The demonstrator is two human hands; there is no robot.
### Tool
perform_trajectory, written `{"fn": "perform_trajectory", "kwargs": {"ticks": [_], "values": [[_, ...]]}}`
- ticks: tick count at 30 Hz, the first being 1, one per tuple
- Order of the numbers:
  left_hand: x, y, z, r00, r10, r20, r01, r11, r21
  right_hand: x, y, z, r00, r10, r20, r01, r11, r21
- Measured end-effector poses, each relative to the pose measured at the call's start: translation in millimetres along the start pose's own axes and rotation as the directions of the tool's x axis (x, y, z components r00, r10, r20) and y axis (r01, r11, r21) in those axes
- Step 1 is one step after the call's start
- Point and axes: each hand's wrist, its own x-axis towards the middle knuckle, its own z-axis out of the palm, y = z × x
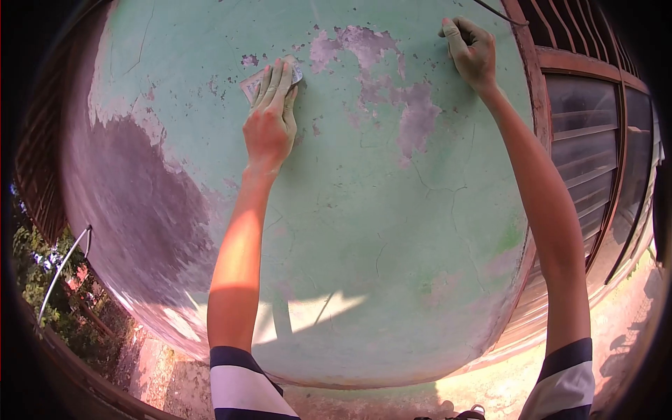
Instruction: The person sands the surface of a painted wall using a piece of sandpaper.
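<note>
My left hand [269, 119] lies with stretched fingers over a sheet of sandpaper [250, 85], pressing it against the green wall [315, 210]. Pale print shows on the part of the sheet that sticks out beside the fingers. Higher up on the right, my right hand [472, 54] is closed in a fist at the wall, and nothing shows sticking out of it. Pale dust coats the fingers of both hands. Between them, a bare greyish-purple patch [418, 115] shows where the paint is gone, with small chips around it.
A larger bare patch [143, 189] covers the wall's left side. To the right stands a brown-framed louvre window [584, 140] with bars above. A bent pale rod or cable [59, 273] juts out at the left, near greenery. Sunlit ground [336, 402] lies below.
</note>
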Motion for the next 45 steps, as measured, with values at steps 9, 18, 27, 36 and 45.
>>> {"fn": "perform_trajectory", "kwargs": {"ticks": [9, 18, 27, 36, 45], "values": [[-58, 86, 46, 0.994, -0.074, -0.082, 0.069, 0.996, -0.061, -5, 2, -17, 0.994, -0.082, 0.077, 0.083, 0.997, -0.006], [-44, 93, 46, 0.992, -0.103, -0.069, 0.101, 0.994, -0.031, -6, 7, -18, 0.984, -0.155, 0.089, 0.153, 0.988, 0.034], [-39, 125, 73, 0.963, -0.191, -0.187, 0.186, 0.981, -0.047, -4, 8, -24, 0.984, -0.096, 0.151, 0.085, 0.993, 0.081], [26, 90, 63, 0.952, -0.203, -0.23, 0.204, 0.979, -0.022, -8, 10, -31, 0.968, -0.149, 0.2, 0.13, 0.986, 0.104], [-13, 147, 80, 0.981, -0.143, -0.133, 0.138, 0.989, -0.044, 9, 37, -109, 0.922, -0.135, 0.363, 0.128, 0.991, 0.043]]}}
